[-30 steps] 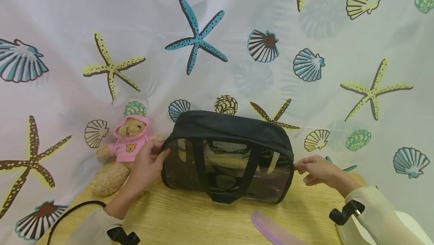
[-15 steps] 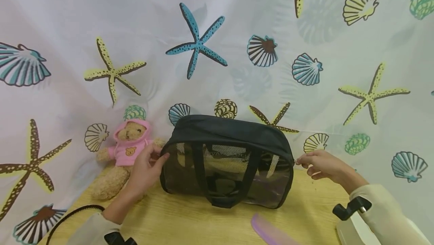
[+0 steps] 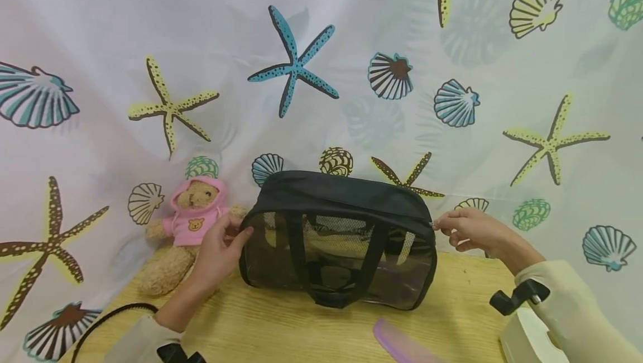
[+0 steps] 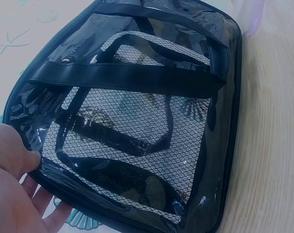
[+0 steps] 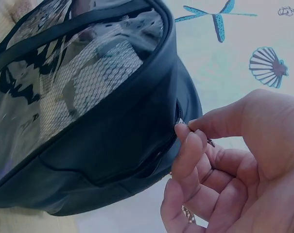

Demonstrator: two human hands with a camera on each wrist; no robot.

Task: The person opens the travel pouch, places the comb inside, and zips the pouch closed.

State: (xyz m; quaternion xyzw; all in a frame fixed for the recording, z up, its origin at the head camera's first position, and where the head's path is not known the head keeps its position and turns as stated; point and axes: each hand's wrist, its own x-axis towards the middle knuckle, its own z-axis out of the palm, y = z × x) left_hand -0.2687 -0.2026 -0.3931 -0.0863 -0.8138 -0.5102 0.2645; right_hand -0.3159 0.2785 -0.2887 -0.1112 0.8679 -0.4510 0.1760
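A black bag (image 3: 346, 189) with see-through panels, mesh inside and black handles (image 3: 334, 299) stands upright on the wooden table. My left hand (image 3: 218, 251) grips its left edge, the thumb on the clear front panel and the fingers behind, as the left wrist view confirms. At the bag's right upper end, my right hand (image 3: 474, 233) pinches a small metal zipper pull (image 5: 181, 122) between thumb and index finger. From there the zipper line (image 5: 151, 158) runs along the black top panel. The bag's back is hidden in the head view.
A teddy bear (image 3: 193, 234) in a pink hoodie sits left of the bag. In front lies a purple translucent comb-like piece (image 3: 402, 343). A white box (image 3: 529, 338) stands at right, a black curved cord (image 3: 113, 315) at left. Behind hangs a shell-print curtain (image 3: 346, 123).
My right hand has moved upward along the bag's right end with the zipper pull. The left hand keeps its hold on the left edge. The head view has tilted slightly.
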